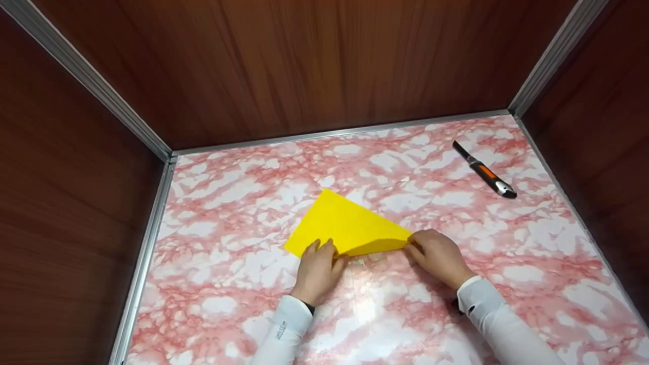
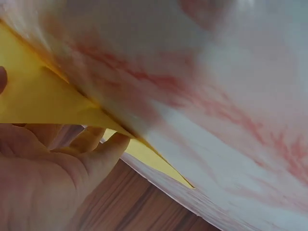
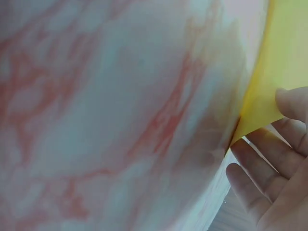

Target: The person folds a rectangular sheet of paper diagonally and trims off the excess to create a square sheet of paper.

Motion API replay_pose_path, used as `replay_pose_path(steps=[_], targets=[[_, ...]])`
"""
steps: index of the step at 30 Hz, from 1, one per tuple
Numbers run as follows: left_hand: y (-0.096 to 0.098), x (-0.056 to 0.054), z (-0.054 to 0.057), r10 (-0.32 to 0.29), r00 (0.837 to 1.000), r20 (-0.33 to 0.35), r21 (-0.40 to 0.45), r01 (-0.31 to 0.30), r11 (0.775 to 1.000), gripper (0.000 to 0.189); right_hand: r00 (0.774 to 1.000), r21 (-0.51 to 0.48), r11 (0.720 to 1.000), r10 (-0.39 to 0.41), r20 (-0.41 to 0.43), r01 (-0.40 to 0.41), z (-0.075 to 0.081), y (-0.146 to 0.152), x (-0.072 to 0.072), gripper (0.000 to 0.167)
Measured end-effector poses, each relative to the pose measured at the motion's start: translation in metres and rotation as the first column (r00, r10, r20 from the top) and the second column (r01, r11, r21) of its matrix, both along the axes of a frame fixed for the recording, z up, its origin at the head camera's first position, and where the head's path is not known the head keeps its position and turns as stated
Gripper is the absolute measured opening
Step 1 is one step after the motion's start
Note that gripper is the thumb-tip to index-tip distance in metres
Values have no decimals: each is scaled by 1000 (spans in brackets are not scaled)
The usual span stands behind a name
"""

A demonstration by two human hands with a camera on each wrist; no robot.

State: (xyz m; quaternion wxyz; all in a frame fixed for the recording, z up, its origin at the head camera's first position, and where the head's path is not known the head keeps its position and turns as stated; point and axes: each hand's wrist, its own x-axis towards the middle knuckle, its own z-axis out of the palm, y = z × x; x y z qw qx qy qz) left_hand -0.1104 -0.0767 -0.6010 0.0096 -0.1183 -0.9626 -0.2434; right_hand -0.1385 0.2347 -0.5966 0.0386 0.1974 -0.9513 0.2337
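Observation:
A sheet of yellow paper [image 1: 350,218], folded over into a roughly triangular shape, lies on the table. Along its near edge, towards the right, the layers bulge apart and show a shaded gap. My left hand [image 1: 318,271] holds the near edge left of the middle; in the left wrist view its fingers [image 2: 113,147] go behind the paper. At the right corner my right hand [image 1: 438,256] pinches the paper, with the thumb [image 3: 292,103] on one face and fingers behind the other in the right wrist view.
A black utility knife [image 1: 487,172] with an orange patch lies at the back right of the table [image 1: 228,304], its surface patterned in pink and white marble. Dark wood panels [image 1: 284,66] with metal edging [image 1: 324,135] enclose the back and both sides.

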Motion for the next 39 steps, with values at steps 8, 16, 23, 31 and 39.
replay_pose_path(steps=[8, 16, 23, 31, 39], targets=[[-1, -7, 2, 125, 992, -15, 31, -124, 992, 40, 992, -51, 994, -97, 77, 102, -2, -6, -6, 16], [2, -11, -1, 89, 990, -106, -100, -100, 990, 62, 989, -29, 991, -130, 70, 133, -2, -17, -14, 21], [6, -11, -1, 3, 995, -102, -221, -25, 975, 63, 992, 32, 994, -106, 63, 105, -4, -25, -19, 23], [10, -9, -7, -215, 954, -210, -381, 123, 916, 52, 989, 58, 993, -108, 97, 102, -4, -30, -18, 30], [19, -8, -14, -206, 977, -57, -387, 169, 906, 50, 991, 60, 993, -104, 82, 99, -4, -32, -15, 33]])
